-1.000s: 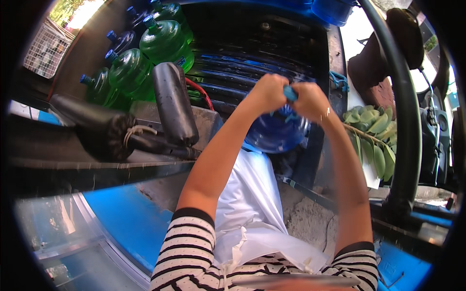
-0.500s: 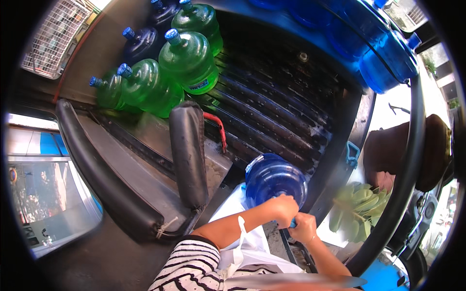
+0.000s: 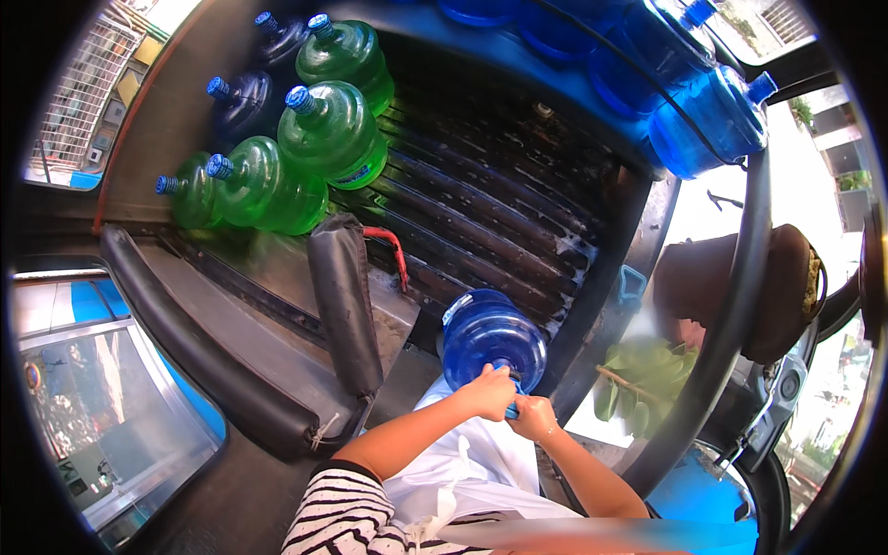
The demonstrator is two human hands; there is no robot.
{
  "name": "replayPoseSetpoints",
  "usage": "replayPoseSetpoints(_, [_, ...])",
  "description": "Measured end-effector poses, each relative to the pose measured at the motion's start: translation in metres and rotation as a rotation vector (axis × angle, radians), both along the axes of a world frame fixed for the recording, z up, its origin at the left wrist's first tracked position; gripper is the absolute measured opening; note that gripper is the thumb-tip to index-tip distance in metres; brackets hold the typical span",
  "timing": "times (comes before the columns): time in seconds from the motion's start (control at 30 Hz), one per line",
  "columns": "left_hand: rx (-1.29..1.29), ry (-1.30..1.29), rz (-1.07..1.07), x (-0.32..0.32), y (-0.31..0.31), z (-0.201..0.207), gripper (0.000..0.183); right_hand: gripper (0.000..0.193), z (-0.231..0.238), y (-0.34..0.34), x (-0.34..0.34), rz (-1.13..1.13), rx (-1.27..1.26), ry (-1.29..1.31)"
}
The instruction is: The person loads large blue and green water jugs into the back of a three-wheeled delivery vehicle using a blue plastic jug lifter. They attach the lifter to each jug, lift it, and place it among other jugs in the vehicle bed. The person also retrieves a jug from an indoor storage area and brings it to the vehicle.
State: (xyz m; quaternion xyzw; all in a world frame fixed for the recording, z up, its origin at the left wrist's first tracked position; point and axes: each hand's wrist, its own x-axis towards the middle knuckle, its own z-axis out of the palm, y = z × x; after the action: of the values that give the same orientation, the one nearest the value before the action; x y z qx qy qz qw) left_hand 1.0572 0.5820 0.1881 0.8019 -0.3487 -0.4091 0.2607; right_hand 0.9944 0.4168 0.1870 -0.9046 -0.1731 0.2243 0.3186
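A large blue water jug [image 3: 499,342] lies tilted in front of me at the near end of the dark ribbed cargo bed [image 3: 499,194], its neck toward me. My left hand [image 3: 487,392] is closed around the neck. Close beside it, my right hand [image 3: 534,417] is closed at the mouth end, with a bit of bright blue showing between the two hands. The fingers partly hide the neck and cap. A white apron [image 3: 462,467] hangs below my hands, close to the jug.
Several green jugs [image 3: 333,139] and darker blue jugs [image 3: 242,106] stand at the far left. More blue jugs [image 3: 708,120] line the far right, behind a dark strap. A padded black post [image 3: 342,305] with a red bar rises left of my jug. A padded rail [image 3: 731,324] curves at right.
My view has shifted, so the surroundings sit further left. Both hands stay closed at the jug's neck and cap end, and the jug's body appears slightly turned.
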Motion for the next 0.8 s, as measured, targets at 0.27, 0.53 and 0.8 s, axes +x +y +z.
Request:
replayPoseSetpoints(0.27, [0.012,-0.001,0.126,-0.006,0.014,0.004,0.017,0.024,0.021,0.013,0.038,0.228,-0.014,0.411])
replayPoseSetpoints(0.53, [-0.075,-0.077,0.114,0.0,0.03,0.0,0.021,0.047,0.03,0.028,0.065,0.205,-0.069,0.782])
replayPoseSetpoints(0.8, [-0.188,-0.015,0.394,0.001,0.087,0.01,0.017,0.029,0.058,0.094,0.096,0.395,-0.308,0.648])
